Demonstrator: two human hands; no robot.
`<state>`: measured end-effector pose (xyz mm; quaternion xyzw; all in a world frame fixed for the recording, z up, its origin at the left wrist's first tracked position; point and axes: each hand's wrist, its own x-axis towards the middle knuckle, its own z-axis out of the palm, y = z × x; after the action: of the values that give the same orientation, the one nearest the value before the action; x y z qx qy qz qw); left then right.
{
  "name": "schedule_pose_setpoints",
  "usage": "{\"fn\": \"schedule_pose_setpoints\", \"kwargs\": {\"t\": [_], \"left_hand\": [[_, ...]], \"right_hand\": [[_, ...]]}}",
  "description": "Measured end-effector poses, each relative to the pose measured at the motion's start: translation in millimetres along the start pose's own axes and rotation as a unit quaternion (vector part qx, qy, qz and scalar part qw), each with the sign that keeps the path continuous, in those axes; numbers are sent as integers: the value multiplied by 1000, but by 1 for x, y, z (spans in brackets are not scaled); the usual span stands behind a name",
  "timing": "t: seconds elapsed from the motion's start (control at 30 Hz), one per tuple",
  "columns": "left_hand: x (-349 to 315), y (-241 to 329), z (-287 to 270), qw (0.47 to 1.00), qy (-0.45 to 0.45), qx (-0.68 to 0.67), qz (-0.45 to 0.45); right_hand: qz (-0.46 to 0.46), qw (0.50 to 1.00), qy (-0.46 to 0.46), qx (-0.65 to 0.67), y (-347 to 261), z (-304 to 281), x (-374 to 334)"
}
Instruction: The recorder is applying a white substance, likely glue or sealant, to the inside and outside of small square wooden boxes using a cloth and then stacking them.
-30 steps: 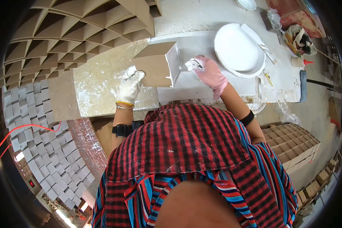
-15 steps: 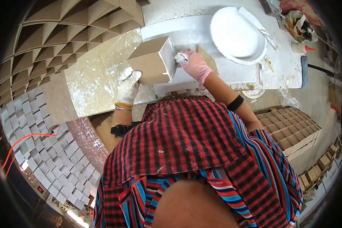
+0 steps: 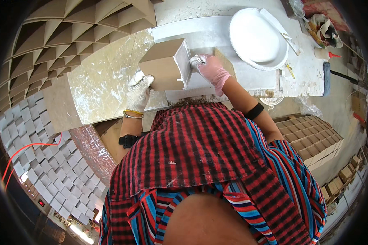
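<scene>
Along the upper side, a white-smeared bench (image 3: 304,79), with a tall brown lattice (image 3: 79,34) at far left. Lower left, a pile of pale grey blocks (image 3: 55,163); lower right, a brown gridded tray (image 3: 315,139). Right of centre on the bench, a round white dish (image 3: 270,66) of smooth white matter. Left of the dish, between both hands, a brown box (image 3: 159,67), right face coated white. White-gloved left hand (image 3: 138,90) curled, pinching the box's lower left edge. Pink-gloved right hand (image 3: 212,70) bunched just beside the white face, fingertips white-smeared; cannot tell whether pinching anything. Partly behind that hand, a tan panel (image 3: 225,61). Across the dish's right rim, a white paddle (image 3: 276,26); farther right, a red-tipped bottle (image 3: 323,53).
</scene>
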<state>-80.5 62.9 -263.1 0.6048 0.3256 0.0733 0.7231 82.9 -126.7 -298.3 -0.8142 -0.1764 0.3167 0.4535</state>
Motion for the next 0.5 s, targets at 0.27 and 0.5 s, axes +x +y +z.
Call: {"fn": "schedule_pose_setpoints", "kwargs": {"t": [0.27,0.5], "left_hand": [[-1,2,3,994,20,-106,-6],[4,-13,-13,982,75,-153,-76]], "right_hand": [[55,974,-209,66,-3,-19,4],[74,963,-75,248,-17,-31,2]]}}
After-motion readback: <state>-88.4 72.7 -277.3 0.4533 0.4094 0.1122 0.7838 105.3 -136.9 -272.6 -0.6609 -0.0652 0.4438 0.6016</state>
